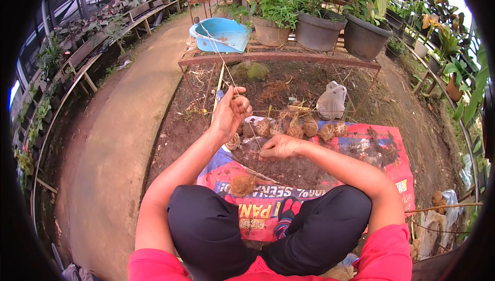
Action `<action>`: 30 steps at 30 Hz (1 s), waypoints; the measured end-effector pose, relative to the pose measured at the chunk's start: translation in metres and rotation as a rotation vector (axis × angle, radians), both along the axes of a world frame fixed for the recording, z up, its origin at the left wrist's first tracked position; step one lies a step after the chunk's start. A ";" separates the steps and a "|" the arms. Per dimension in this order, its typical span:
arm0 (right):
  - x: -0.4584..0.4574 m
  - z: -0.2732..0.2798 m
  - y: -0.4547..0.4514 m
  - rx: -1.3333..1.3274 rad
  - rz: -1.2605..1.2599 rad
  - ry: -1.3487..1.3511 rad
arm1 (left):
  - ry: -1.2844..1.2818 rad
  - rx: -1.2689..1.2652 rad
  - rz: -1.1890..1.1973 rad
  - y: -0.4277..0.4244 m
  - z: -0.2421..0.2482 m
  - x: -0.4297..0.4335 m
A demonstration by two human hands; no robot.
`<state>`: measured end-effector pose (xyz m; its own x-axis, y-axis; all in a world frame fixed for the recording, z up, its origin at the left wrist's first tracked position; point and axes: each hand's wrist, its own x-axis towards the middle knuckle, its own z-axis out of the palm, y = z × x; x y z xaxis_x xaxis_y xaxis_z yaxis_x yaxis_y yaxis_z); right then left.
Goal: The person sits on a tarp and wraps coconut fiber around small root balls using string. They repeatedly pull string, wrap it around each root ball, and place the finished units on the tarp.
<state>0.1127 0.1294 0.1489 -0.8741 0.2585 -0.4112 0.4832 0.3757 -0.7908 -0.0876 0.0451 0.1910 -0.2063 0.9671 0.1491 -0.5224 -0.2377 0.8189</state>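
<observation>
A thin string stretches down from the rusty metal rack, past the blue basin, to my hands. My left hand is raised, and the string runs through its loosely curled fingers. Lower and to the right, my right hand pinches the string between thumb and fingertips. Dark soil is heaped beneath it on a red printed sheet. Several string-wrapped root balls stand in a row behind my hands. A brown fibre ball lies on the sheet near my knees.
A rusty metal rack ahead carries the blue basin and large plant pots. A whitish plastic bag sits behind the root balls. On the left runs a concrete path. Plant benches line both sides.
</observation>
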 end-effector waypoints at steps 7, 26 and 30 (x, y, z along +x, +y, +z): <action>-0.003 0.036 0.020 -0.522 -0.251 0.451 | 0.858 -0.240 -0.481 -0.041 -0.006 0.037; -0.035 -0.002 0.003 0.094 -0.110 0.118 | 0.544 -0.102 0.011 -0.038 0.013 -0.019; -0.043 0.030 0.005 -0.411 -0.556 0.425 | 0.922 -0.100 -0.209 -0.048 0.004 0.003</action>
